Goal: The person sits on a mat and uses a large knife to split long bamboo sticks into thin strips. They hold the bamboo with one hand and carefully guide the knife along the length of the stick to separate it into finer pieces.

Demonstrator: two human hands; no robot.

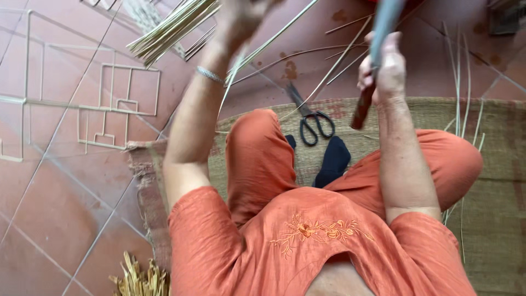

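Observation:
My left hand (241, 16) is raised at the top of the view, closed around a long thin bamboo strip (257, 49) that runs down past my wrist. My right hand (383, 68) grips the dark wooden handle of a big knife (378, 33), its grey blade pointing up and out of view. The strip and the blade lie apart here. I sit cross-legged in orange clothes on a woven mat (493, 219).
Black scissors (309, 120) lie on the mat in front of my knees. A bundle of pale bamboo sticks (170, 30) sits at the upper left. Loose strips (457, 82) lie on the red tiled floor, with a thin stick frame (109, 104) at left and straw scraps (139, 279) below.

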